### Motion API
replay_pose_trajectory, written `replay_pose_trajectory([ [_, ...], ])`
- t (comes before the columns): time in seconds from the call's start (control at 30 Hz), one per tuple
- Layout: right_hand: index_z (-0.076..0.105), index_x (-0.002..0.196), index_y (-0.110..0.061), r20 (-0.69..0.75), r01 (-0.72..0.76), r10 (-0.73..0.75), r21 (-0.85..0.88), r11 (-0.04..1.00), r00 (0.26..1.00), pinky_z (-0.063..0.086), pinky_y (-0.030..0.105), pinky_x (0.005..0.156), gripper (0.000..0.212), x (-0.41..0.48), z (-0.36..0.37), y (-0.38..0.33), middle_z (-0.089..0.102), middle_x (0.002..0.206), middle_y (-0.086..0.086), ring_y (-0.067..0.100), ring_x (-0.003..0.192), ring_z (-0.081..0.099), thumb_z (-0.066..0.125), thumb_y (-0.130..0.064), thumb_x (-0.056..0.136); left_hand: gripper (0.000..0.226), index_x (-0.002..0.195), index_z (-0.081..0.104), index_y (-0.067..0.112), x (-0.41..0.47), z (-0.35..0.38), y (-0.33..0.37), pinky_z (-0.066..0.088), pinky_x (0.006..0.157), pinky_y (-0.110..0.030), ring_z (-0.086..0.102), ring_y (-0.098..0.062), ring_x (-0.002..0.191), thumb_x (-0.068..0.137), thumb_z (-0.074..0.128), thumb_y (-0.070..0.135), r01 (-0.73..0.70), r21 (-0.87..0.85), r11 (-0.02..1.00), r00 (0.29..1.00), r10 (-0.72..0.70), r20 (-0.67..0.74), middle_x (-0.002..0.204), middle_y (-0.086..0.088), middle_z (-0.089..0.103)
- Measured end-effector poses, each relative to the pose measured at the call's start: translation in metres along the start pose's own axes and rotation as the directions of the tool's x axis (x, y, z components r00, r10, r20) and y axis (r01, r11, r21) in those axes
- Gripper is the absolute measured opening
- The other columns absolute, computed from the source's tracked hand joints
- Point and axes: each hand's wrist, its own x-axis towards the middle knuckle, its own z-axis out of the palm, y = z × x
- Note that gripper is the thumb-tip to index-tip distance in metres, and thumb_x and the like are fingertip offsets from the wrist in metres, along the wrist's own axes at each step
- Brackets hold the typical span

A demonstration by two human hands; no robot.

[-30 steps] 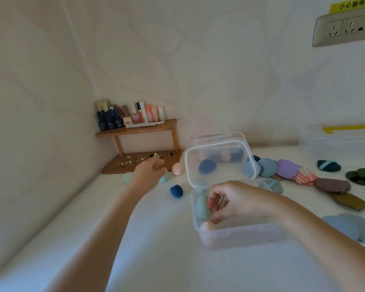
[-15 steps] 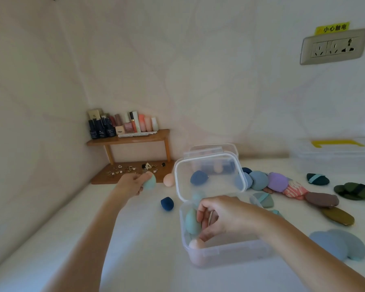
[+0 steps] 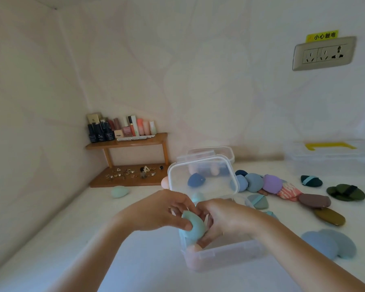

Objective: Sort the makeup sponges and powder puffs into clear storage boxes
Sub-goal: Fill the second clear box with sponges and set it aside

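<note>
A small clear storage box (image 3: 226, 252) stands in front of me with its hinged lid (image 3: 202, 175) raised. My left hand (image 3: 156, 209) pinches a teal makeup sponge (image 3: 195, 228) at the box's left rim, thumb on top. My right hand (image 3: 228, 218) reaches into the box, its curled fingers closing on the lower side of that sponge. A peach sponge (image 3: 193, 249) lies in the box's near corner. Loose on the table are a mint sponge (image 3: 119, 191), a pink sponge (image 3: 164, 182) and a blue sponge (image 3: 195, 179) seen through the lid. Powder puffs (image 3: 272, 183) lie in a row to the right.
A second small clear box (image 3: 219, 152) holding sponges stands behind the lid. A large clear bin with a yellow handle (image 3: 333, 152) is at the back right. A wooden shelf (image 3: 126, 142) with cosmetics and jewellery fills the back left corner. Two blue puffs (image 3: 327, 243) lie near my right forearm.
My left hand picked up a teal sponge near the shelf and carried it back to the box's left rim. My right hand stayed in the box and now meets it.
</note>
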Motion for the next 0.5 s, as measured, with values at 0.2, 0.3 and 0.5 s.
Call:
replay_pose_trajectory([
  [0.2, 0.063, 0.101, -0.029, 0.028, 0.018, -0.018, 0.002, 1.0, 0.999, 0.044, 0.02, 0.073, 0.046, -0.003, -0.001, -0.004, 0.067, 0.101, -0.013, 0.001, 0.078, 0.055, 0.084, -0.044, 0.063, 0.021, 0.099, 0.071, 0.028, 0.005, 0.009, 0.009, 0.037, 0.065, -0.003, 0.049, 0.011, 0.072, 0.078, 0.073, 0.031, 0.004, 0.281, 0.96, 1.0, -0.006, 0.009, 0.082, 0.022, 0.062],
  [0.3, 0.063, 0.099, -0.027, 0.023, 0.009, -0.009, -0.014, 1.0, 1.0, 0.038, 0.017, 0.067, 0.042, -0.004, -0.001, -0.006, 0.067, 0.103, -0.015, -0.003, 0.072, 0.052, 0.084, -0.041, 0.066, 0.026, 0.1, 0.072, 0.028, 0.007, 0.011, 0.011, 0.039, 0.066, -0.005, 0.051, 0.01, 0.071, 0.075, 0.075, 0.036, 0.014, 0.367, 0.93, 0.998, -0.036, 0.054, 0.091, 0.016, 0.068],
  [0.5, 0.064, 0.095, -0.029, -0.003, 0.01, -0.01, -0.009, 1.0, 1.0, 0.039, 0.017, 0.069, 0.036, -0.004, 0.003, -0.005, 0.066, 0.1, -0.017, -0.004, 0.074, 0.053, 0.083, -0.041, 0.066, 0.026, 0.094, 0.068, 0.024, 0.009, 0.016, 0.017, 0.051, 0.08, -0.029, 0.06, -0.007, 0.083, 0.07, 0.077, 0.031, 0.051, 0.518, 0.854, 0.99, -0.111, 0.086, 0.091, 0.012, 0.068],
])
